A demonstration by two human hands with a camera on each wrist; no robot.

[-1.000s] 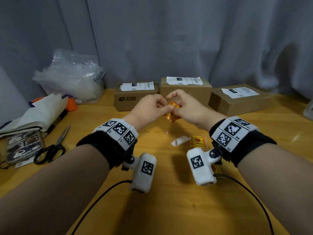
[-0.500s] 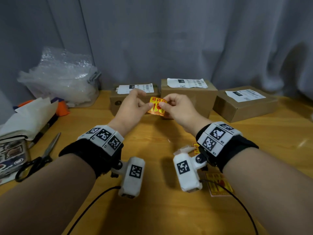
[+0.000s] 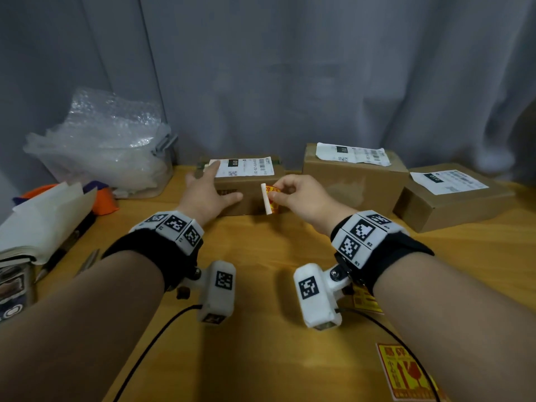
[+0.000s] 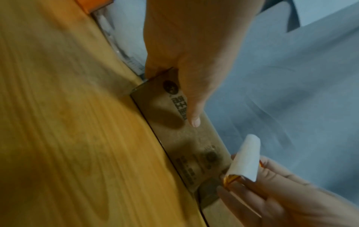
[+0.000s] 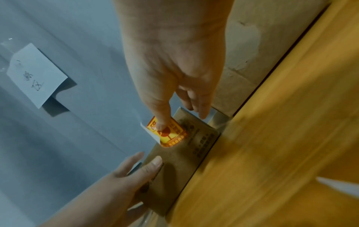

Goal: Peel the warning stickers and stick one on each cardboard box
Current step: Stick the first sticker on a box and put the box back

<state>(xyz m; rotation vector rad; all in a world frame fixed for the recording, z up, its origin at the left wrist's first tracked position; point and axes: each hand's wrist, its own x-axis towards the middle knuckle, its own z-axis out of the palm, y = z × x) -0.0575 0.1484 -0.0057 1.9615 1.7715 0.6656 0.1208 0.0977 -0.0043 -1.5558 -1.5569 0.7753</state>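
Observation:
Three brown cardboard boxes with white shipping labels stand in a row at the back of the wooden table: left box (image 3: 246, 195), middle box (image 3: 353, 181), right box (image 3: 452, 201). My left hand (image 3: 213, 187) rests on the left box with straight fingers over its top edge and the thumb (image 4: 194, 110) flat on its front face. My right hand (image 3: 290, 192) pinches a yellow and red warning sticker (image 3: 274, 200) just in front of that box's front face. The sticker's white backing (image 4: 246, 159) curls away from it. The printed side of the sticker (image 5: 170, 135) faces my right wrist.
Two more warning stickers lie near me on the table, one (image 3: 406, 372) at the front right and one (image 3: 365, 300) under my right wrist. Bubble wrap in a clear tub (image 3: 101, 146), papers (image 3: 43, 221) and scissors (image 3: 87, 262) fill the left side. A grey curtain hangs behind.
Both hands moved forward to the left box. My left hand let go of the sticker and settled on the box. My right hand kept the sticker, its backing now curled off.

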